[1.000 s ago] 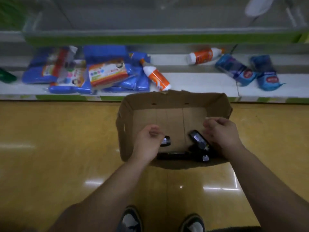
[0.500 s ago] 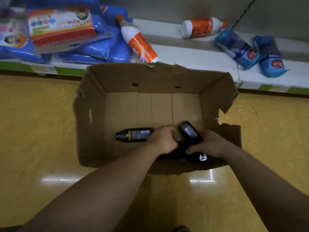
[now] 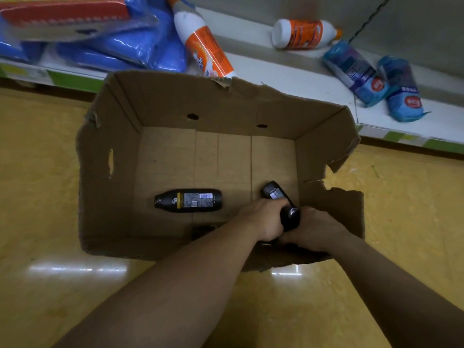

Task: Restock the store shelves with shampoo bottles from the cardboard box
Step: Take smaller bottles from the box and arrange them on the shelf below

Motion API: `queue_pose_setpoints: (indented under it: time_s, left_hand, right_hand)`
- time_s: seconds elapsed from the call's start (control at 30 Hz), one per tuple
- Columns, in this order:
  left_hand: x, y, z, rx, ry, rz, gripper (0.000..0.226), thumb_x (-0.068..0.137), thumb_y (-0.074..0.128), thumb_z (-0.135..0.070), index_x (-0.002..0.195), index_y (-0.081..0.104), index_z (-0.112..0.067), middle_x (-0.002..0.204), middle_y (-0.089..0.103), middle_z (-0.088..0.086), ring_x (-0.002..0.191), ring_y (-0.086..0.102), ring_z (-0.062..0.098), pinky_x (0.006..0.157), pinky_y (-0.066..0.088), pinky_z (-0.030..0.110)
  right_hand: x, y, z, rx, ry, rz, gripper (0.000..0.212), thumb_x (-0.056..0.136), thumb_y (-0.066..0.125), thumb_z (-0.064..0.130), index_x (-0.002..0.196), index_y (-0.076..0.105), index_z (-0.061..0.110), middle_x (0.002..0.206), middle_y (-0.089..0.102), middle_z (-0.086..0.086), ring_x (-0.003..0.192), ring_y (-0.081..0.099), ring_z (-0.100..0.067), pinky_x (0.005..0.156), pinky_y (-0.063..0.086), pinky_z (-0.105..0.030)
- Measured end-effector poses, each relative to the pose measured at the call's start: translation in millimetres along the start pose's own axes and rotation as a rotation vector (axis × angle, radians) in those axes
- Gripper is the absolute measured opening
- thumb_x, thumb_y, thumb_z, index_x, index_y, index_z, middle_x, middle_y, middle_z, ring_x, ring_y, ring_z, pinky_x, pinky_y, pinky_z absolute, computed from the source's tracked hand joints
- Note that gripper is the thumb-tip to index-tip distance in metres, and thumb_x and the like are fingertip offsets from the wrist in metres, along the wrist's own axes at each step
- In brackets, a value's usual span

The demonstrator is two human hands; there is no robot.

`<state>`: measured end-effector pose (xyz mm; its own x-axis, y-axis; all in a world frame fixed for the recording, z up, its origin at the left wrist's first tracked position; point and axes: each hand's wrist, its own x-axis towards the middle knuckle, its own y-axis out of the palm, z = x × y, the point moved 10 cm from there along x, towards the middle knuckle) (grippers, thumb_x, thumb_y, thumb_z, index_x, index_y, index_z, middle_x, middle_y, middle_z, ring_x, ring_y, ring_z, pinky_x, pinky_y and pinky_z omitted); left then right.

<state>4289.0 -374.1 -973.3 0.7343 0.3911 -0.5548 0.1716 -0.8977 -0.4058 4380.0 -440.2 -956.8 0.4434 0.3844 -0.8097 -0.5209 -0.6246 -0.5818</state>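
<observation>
An open cardboard box [image 3: 110, 187] stands on the yellow floor in front of a low white shelf [image 3: 288, 79]. One black shampoo bottle [image 3: 188, 200] lies on its side on the box bottom, untouched. In the near right corner my left hand [image 3: 263, 219] curls round a glossy black bottle [image 3: 290, 217] that rises between both hands. A second labelled black bottle [image 3: 275, 193] leans just behind it. My right hand [image 3: 313, 228] grips a dark bottle low in the same corner, mostly hidden by the hand and the torn box wall.
Two orange-and-white bottles [image 3: 206, 49] [image 3: 301, 33] lie on the shelf, one touching the box's far rim. Blue packets [image 3: 356, 74] [image 3: 401, 91] lie at the shelf's right, blue bags [image 3: 120, 46] at its left. The box's right wall is torn.
My head has dropped closer to the box. My left hand left the lying bottle and moved right to join my right hand on the bottles in the near right corner.
</observation>
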Motion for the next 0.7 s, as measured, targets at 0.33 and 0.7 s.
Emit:
queue_pose_setpoints:
  time_s: [0.33, 0.7]
  left_hand:
    - [-5, -36, 24, -0.179, -0.083, -0.144, 0.057, 0.085, 0.07, -0.019, 0.135, 0.046, -0.032, 0.119, 0.063, 0.0, 0.098, 0.06, 0.02, 0.079, 0.052, 0.034]
    - [-18, -86, 43, -0.491, -0.095, -0.257, 0.05, 0.08, 0.078, -0.018, 0.125, 0.059, -0.028, 0.12, 0.064, -0.001, 0.113, 0.06, 0.022, 0.1, 0.049, 0.043]
  right_hand:
    - [0, -23, 10, 0.159, -0.056, -0.209, 0.046, 0.076, 0.075, 0.06, 0.094, 0.06, 0.02, 0.083, 0.065, 0.0, 0.074, 0.064, -0.014, 0.067, 0.059, -0.033]
    - [5, -27, 26, 0.309, -0.129, -0.31, 0.062, 0.069, 0.086, 0.049, 0.115, 0.054, 0.023, 0.104, 0.066, 0.002, 0.088, 0.063, -0.016, 0.071, 0.058, -0.032]
